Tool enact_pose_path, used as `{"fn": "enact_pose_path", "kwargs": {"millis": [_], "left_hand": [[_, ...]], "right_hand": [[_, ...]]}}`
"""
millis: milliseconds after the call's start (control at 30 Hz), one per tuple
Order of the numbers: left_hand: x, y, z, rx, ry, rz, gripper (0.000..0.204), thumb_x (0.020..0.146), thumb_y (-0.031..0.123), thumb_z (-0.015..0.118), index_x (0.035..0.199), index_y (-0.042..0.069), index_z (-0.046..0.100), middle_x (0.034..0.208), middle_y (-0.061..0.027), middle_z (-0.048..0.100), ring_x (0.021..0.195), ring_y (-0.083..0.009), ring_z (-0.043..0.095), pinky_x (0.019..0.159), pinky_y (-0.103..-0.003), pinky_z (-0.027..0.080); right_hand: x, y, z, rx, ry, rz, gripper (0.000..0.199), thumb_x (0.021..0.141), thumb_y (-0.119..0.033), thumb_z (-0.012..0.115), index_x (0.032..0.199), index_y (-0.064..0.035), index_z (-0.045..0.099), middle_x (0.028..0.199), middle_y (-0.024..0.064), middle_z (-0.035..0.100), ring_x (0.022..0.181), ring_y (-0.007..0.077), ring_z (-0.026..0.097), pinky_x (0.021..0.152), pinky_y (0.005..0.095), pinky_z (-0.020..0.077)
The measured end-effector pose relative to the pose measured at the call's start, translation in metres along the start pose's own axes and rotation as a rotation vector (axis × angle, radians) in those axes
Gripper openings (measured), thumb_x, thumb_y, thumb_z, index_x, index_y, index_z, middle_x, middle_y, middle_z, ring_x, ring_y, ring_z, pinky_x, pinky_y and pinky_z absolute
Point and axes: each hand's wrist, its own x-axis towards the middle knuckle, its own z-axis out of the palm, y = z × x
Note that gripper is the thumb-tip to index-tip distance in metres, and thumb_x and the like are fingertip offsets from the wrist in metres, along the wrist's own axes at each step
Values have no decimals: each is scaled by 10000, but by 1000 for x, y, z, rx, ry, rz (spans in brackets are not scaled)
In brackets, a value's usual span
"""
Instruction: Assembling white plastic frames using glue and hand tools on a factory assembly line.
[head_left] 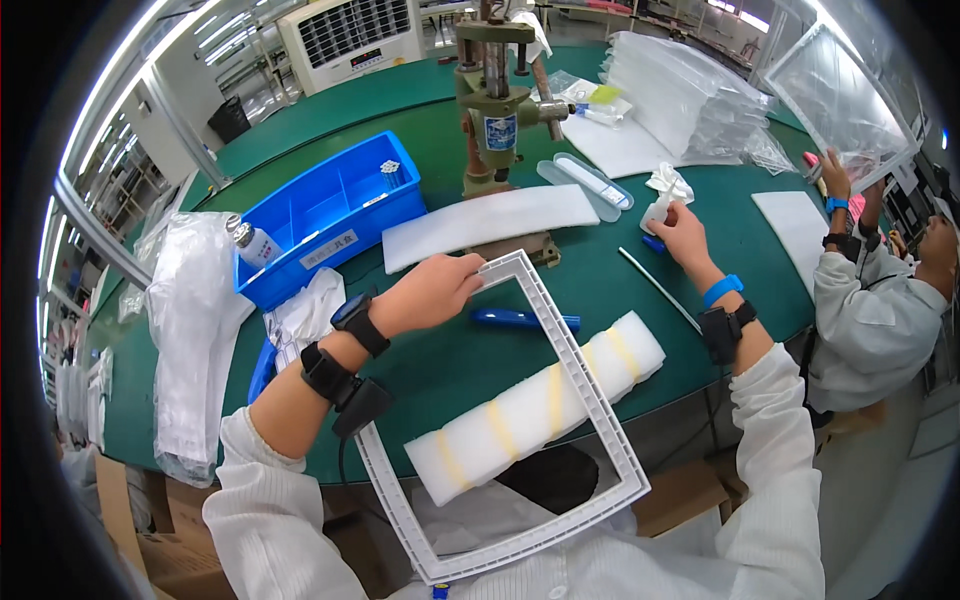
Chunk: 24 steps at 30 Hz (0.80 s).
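My left hand [440, 288] is closed on the top corner of a white rectangular plastic frame [612, 428], which hangs tilted in front of me. My right hand [682, 238] grips a small white bottle [656, 212] over the green table. A crumpled white cloth [671, 184] lies just beyond that bottle, and a small blue object [652, 243] shows beside my fingers. Behind the frame is a white foam roll [500, 428] banded with yellow tape. A blue handled tool [510, 318] rests on the table, partly covered by the frame.
A green bench press [490, 130] stands ahead, with a white foam strip [490, 228] across its base. To the left sits a blue divided bin [325, 205]. A thin white rod [655, 285] lies near my right wrist. At the right, a co-worker [875, 300] lifts a clear-panelled frame [835, 95].
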Motion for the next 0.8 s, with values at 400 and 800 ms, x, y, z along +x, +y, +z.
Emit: {"fn": "enact_pose_path", "kwargs": {"millis": [400, 800], "left_hand": [[-20, 1, -25, -56, 110, -137, 249, 987, 206, 486, 987, -14, 605, 705, -158, 621, 602, -288, 634, 594, -390, 501], [-6, 45, -31, -163, -30, -194, 322, 956, 245, 551, 1076, -45, 620, 767, -99, 656, 600, -168, 657, 581, -312, 521]], "right_hand": [[-155, -67, -96, 390, 133, -7, 300, 956, -234, 614, 1158, -13, 630, 1080, 66, 653, 1021, 142, 592, 844, 271, 461], [-363, -125, -65, 1063, -45, 555, 655, 1018, -282, 438, 1557, -131, 98, 1201, 196, 606, 833, 263, 705, 748, 357, 576]]}}
